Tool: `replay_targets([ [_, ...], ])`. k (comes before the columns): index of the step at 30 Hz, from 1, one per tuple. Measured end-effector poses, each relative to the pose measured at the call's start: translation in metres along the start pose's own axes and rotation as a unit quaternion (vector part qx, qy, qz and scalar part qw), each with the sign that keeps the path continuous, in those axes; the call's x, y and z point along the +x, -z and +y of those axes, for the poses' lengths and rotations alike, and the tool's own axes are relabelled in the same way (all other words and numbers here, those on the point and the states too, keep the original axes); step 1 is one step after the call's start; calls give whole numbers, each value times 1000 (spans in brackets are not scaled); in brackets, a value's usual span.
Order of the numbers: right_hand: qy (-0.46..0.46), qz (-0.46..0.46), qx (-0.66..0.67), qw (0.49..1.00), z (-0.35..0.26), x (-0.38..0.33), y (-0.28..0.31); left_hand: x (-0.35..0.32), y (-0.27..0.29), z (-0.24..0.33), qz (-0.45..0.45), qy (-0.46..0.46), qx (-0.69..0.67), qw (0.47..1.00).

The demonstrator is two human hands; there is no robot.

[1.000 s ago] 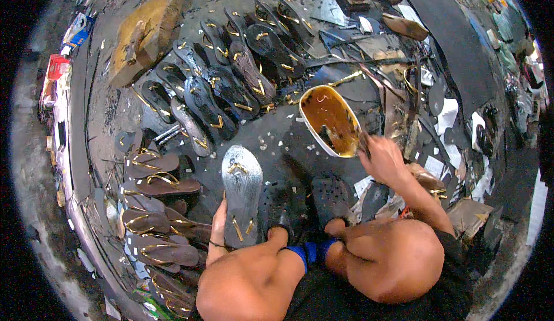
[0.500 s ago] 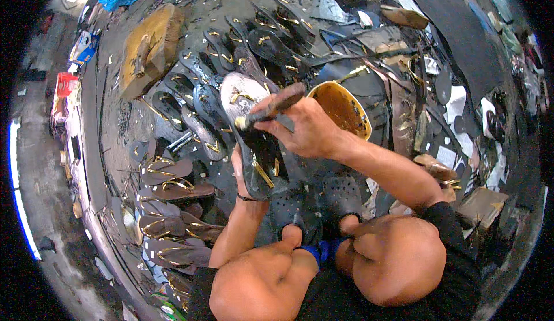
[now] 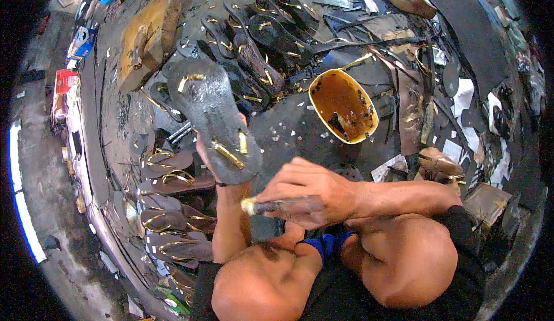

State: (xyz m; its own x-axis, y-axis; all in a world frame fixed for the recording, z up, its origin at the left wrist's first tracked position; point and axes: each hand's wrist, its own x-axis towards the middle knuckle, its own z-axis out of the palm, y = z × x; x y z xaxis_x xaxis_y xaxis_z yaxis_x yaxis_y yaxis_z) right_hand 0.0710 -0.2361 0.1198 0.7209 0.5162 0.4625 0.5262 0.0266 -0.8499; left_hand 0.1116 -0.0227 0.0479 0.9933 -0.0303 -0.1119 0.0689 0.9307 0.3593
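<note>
My left hand, mostly hidden beneath it, holds up a dark sandal sole. Gold strap ends lie folded on the sole's upturned face, which looks wet and shiny. A short brush with a pale tip is gripped in my right hand, near my knees and below the sole's near end. The brush tip is apart from the sole. Right of the sole stands a yellow tub of amber glue-like liquid with dark bits in it.
Several dark soles with gold strap ends lie beyond my hands. Finished-looking sandals with gold straps are lined up at left. A thick wooden block sits far left. Scraps and strips litter the right side.
The brush was on the sole; my right hand has drawn it back toward my knees. My left hand has moved the sole leftward. The sole's pale far end now looks dark and coated.
</note>
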Motion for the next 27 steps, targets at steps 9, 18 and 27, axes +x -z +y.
replay_targets([
  [9, 113, 34, -209, 971, 38, 52, 39, -29, -45, -51, 207, 108, 67, 970],
  [18, 147, -14, -190, 971, 28, 48, 35, -8, 2, -43, 155, 76, 326, 929],
  [27, 14, 189, -125, 974, 38, 23, 29, -9, -15, -27, 105, 2, 142, 984],
])
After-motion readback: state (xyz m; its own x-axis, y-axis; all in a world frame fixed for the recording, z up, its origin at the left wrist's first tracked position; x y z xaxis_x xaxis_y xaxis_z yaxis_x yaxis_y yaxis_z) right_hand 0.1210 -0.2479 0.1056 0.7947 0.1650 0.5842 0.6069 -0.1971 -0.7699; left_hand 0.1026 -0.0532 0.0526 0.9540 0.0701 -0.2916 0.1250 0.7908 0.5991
